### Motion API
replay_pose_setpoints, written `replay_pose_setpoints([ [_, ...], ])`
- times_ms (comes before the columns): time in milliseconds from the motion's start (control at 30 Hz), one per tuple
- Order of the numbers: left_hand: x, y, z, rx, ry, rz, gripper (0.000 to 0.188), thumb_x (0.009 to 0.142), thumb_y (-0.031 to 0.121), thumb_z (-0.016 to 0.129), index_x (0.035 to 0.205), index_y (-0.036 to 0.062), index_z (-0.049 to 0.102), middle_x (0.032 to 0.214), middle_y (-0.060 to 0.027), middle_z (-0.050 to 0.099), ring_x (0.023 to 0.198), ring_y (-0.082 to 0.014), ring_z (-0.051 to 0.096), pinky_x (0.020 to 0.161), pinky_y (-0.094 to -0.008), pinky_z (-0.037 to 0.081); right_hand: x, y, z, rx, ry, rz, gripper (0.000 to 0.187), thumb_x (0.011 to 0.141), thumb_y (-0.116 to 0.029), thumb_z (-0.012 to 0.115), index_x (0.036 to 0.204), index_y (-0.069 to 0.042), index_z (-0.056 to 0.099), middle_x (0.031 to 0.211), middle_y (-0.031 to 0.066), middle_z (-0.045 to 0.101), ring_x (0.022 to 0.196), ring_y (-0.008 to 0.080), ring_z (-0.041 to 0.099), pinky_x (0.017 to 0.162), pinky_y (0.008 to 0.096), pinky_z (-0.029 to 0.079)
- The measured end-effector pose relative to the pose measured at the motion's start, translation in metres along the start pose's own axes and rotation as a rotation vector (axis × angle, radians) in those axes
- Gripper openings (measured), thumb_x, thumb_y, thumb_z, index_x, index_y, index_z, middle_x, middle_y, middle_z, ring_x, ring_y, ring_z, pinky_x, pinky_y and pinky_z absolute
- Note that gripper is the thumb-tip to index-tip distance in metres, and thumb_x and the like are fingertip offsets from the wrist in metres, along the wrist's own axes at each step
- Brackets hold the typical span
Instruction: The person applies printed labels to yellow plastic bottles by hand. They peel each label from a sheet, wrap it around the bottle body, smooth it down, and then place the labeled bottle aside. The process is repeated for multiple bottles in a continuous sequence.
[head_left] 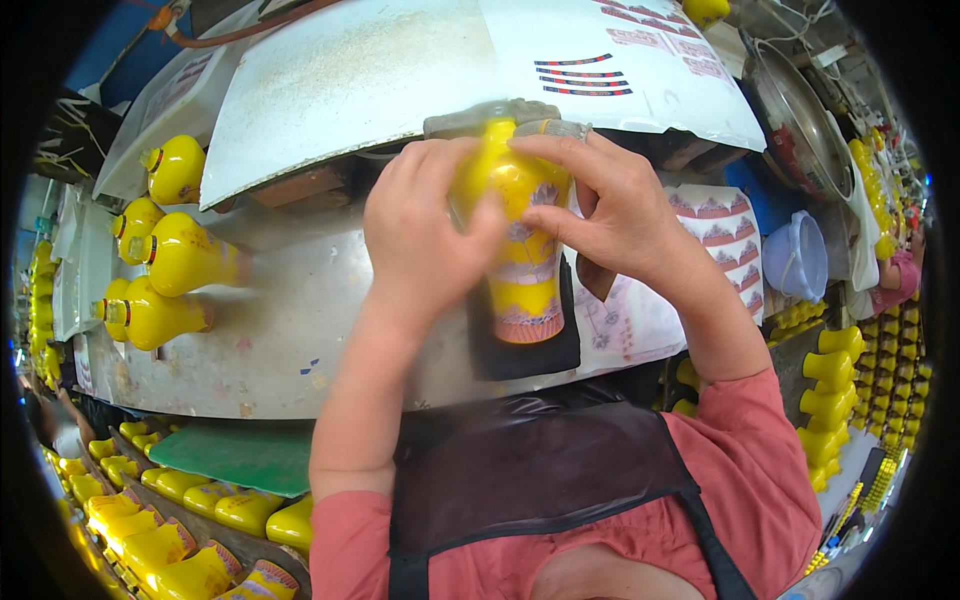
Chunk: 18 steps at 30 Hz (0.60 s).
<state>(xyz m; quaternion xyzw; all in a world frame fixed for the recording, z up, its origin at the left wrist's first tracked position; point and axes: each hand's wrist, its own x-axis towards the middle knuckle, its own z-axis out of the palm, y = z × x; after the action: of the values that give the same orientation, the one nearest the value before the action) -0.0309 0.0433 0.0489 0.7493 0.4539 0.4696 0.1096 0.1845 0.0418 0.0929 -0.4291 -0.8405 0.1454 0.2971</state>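
Observation:
A glossy yellow vase [525, 300] lies on a black pad [545, 358], its neck pointing away from me. Purple and pink patterned decals run across its body, and a pink band circles the base. My left hand [425, 220] curls over the left side of the neck and shoulder, its thumb smeared by motion. On the right shoulder, the fingers of my right hand [610, 200] bend round the vase while its thumb presses on a decal. Beneath that hand pokes out a brown pointed piece [594, 280], whose kind I cannot make out.
Several narrow dark strips [583, 81] lie on the raised white board [400, 90]. Decal sheets [722, 235] and a pale bucket [795, 257] are at right. Several yellow vases [187, 254] lie at left; more fill the racks below. A green board [235, 456] borders the table.

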Motion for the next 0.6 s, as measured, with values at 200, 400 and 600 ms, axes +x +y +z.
replay_pose_setpoints([
  [200,0.016,-0.006,-0.019,-0.215,-0.17,-0.125,0.028,0.082,0.005,0.065,0.109,-0.0004,0.071,0.1,-0.0112,0.069,0.086,-0.0198,0.068,0.078,-0.03,0.055,0.001,-0.001,0.0,0.014,-0.021,0.026,0.047,0.083,-0.024,0.077,0.127,-0.01,0.067,0.099,0.0159,0.067,0.087,0.0341,0.068,0.076,0.0411,0.056],
  [400,0.018,-0.007,-0.019,-0.093,-0.19,-0.079,0.026,0.083,0.005,0.064,0.108,-0.0009,0.071,0.1,-0.0115,0.069,0.086,-0.0185,0.067,0.079,-0.0296,0.054,0.001,-0.004,-0.001,0.017,-0.007,0.025,0.045,0.083,-0.023,0.077,0.125,-0.012,0.069,0.101,0.0158,0.068,0.086,0.0331,0.069,0.076,0.0401,0.056],
  [600,0.012,-0.006,-0.005,-0.148,-0.08,-0.143,0.022,0.083,0.008,0.064,0.102,0.0015,0.071,0.098,-0.0131,0.068,0.089,-0.0281,0.067,0.08,-0.0369,0.054,0.001,-0.004,0.001,-0.008,0.051,-0.097,0.041,0.083,-0.024,0.077,0.122,-0.014,0.072,0.103,0.0165,0.068,0.084,0.0322,0.07,0.073,0.0386,0.057],
])
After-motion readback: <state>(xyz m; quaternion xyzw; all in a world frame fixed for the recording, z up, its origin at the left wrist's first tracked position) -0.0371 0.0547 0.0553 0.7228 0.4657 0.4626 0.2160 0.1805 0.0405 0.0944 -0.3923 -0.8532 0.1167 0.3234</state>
